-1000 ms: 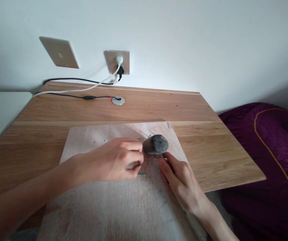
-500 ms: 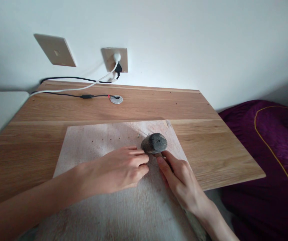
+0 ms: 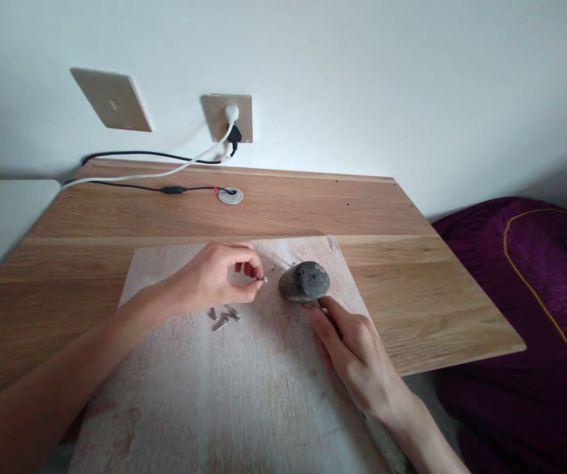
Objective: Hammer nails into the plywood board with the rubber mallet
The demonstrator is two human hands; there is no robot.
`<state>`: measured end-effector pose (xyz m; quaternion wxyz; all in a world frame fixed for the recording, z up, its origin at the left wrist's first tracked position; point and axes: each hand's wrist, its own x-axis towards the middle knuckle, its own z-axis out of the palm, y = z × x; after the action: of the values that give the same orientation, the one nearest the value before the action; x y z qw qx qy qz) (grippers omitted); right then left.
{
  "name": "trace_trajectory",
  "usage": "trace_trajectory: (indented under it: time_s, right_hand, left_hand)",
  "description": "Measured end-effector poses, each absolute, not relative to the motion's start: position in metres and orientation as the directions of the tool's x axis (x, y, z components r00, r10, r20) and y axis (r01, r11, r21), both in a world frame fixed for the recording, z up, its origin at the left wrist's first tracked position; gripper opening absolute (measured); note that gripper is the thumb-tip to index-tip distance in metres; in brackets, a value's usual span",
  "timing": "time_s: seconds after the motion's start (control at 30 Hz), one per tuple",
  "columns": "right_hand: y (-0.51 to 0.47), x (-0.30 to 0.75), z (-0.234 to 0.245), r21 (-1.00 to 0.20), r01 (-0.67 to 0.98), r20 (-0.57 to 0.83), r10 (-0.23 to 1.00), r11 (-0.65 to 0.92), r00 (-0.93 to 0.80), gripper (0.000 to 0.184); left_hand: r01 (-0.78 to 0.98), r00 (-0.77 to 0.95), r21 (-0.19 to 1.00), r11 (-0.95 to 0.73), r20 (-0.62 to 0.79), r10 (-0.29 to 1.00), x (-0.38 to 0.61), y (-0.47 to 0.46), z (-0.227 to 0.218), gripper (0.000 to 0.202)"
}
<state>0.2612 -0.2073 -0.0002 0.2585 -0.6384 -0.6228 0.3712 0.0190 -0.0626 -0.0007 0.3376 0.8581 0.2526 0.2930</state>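
My left hand is closed, pinching a small screw between thumb and fingertips just above a pale wooden board. Only the screw's head end shows clearly. Below that hand, several loose silver screws lie in a small pile on the board. My right hand grips the short visible handle of a rubber mallet, whose dark grey head is over the board's right side. Another screw stands in the board left of the mallet head, and one more shows partly behind it.
The board lies on a wooden desk against a white wall. At the back are a cable grommet, black and white cables and a wall socket. A purple cover is at the right, a white surface at the left.
My left hand has moved left and up, uncovering the loose screws and bringing the pinched screw into sight. It now covers the row of small holes. My right hand and the mallet have hardly moved.
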Motion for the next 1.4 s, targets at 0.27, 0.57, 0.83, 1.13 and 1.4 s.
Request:
trace_trajectory:
  time_s: [0.27,0.57,0.83,1.13,1.4]
  right_hand:
    - [-0.206,0.260,0.000,-0.795,0.600,-0.146,0.988,-0.085,-0.053,0.040]
    - [-0.208,0.261,0.001,-0.783,0.617,-0.140,0.989,-0.081,-0.048,0.041]
    - [-0.208,0.260,0.001,-0.786,0.611,-0.149,0.988,-0.093,-0.042,0.041]
    - [-0.208,0.260,0.002,-0.780,0.617,-0.162,0.986,-0.104,-0.038,0.042]
    - [-0.208,0.260,0.002,-0.789,0.607,-0.152,0.987,-0.095,-0.045,0.040]
  left_hand:
    - [0.304,0.602,0.798,-0.520,0.262,0.754,0.015,-0.056,-0.013,0.010]
    - [0.343,0.543,0.772,-0.535,0.302,0.783,0.012,-0.051,-0.021,0.017]
    - [0.360,0.564,0.708,-0.607,0.352,0.747,0.012,-0.052,-0.023,0.007]
    - [0.376,0.610,0.663,-0.647,0.347,0.712,0.012,-0.054,-0.022,0.010]
    - [0.396,0.624,0.629,-0.669,0.350,0.698,0.014,-0.055,-0.024,0.013]
